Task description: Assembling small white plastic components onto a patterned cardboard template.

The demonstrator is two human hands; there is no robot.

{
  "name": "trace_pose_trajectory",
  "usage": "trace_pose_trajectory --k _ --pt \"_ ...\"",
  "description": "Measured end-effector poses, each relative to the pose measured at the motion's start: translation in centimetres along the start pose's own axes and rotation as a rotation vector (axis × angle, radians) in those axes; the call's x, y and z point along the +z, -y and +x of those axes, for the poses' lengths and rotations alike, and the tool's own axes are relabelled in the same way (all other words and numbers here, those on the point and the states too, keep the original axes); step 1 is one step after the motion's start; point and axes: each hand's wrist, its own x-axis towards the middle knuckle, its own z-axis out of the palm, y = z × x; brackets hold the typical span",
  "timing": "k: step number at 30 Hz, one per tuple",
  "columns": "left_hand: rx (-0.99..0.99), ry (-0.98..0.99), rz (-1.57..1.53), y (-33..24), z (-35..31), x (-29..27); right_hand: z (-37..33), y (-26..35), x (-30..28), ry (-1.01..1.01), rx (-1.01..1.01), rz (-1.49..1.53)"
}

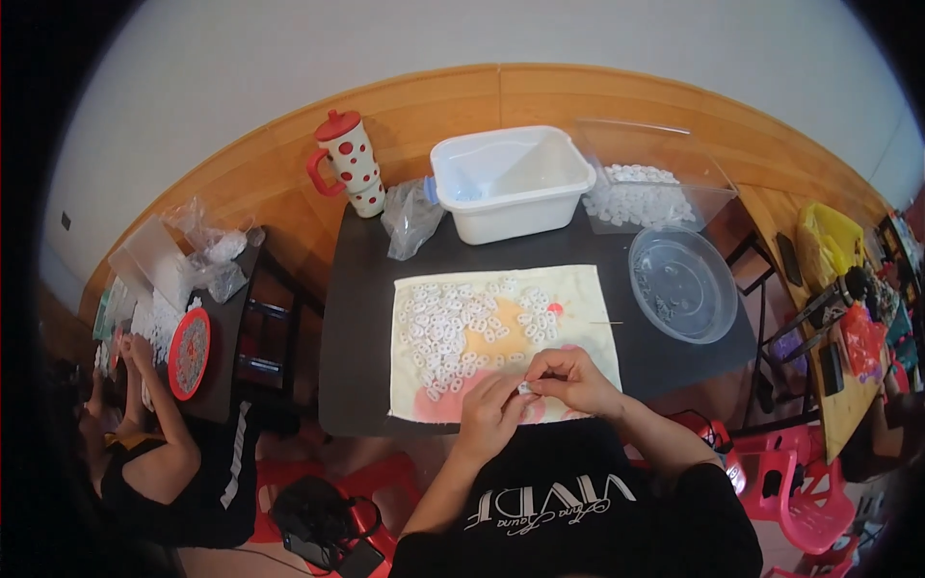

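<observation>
Piece [524, 388] between left grip [490, 412] and right grip [582, 384]

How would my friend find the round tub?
Start at the dark table in the middle. On its right, a bit nearer the person than the clear box, sits a see-through tub. Unlike that box and the white bin, it's round.

Large white capitals [556, 495] and smaller white script [553, 517] on the person's black shirt [665, 530]
</observation>
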Motion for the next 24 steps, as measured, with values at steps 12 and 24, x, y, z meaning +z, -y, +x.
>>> trace_pose_trajectory --k 12,24 --pt "-0.073 -0.034 -0.054 -0.2 -0.1 0.7 6.4 19.0 -16.6 -0.872 -0.811 -0.887" --pt "0.073 -0.049 -0.005 0.7 -0.5 0.5 2.1 4.8 -5.0 -0.228 -0.457 -0.919"
